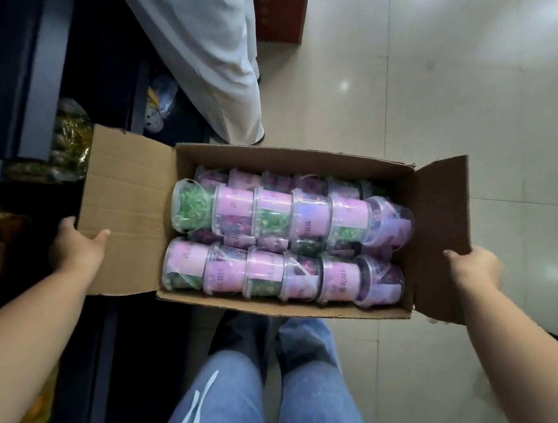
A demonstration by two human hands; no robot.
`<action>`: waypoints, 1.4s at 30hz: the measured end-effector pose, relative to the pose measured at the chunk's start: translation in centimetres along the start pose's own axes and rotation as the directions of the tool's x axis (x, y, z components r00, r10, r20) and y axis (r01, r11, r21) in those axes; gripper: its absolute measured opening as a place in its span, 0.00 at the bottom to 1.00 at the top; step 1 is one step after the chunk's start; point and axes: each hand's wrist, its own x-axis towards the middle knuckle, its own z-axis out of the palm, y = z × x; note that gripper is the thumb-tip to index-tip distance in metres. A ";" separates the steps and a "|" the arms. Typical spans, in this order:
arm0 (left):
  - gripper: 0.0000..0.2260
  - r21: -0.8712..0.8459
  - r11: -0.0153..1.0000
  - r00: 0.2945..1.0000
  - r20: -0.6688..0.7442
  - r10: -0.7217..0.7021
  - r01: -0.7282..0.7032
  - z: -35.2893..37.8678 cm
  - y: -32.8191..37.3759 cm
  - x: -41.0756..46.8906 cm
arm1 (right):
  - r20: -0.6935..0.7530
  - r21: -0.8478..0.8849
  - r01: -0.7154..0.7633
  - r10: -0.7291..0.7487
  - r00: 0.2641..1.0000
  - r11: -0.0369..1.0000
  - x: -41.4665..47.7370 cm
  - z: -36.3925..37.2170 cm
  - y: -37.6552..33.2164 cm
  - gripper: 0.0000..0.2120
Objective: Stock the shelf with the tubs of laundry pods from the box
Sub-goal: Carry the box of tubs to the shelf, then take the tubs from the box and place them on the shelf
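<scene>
The clear plastic tubs of laundry pods with pink labels [286, 243] lie on their sides in rows inside the open brown cardboard box [296, 161], with their axes along its length. The left hand [76, 247] pinches the box's left flap [122, 212] and the right hand [474, 269] pinches the right flap [440, 235]. Thumbs are on top; the fingers are hidden. The dark shelf [46, 49] lies left of the box, nearer the left hand.

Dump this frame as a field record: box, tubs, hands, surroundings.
box: cardboard box, flaps open, above the person's jeans
tubs: tubs on their sides in rows, filling the box
left hand: left hand grips left flap
right hand: right hand grips right flap
shelf: dark shelf unit at left
beyond: white trousers
</scene>
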 end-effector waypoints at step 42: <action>0.35 0.200 0.667 0.575 0.712 0.404 -0.717 27.9 9.7 -18.8 | 0.424 -0.246 0.840 -0.725 0.543 0.485 11.5 8.9 -3.7 0.51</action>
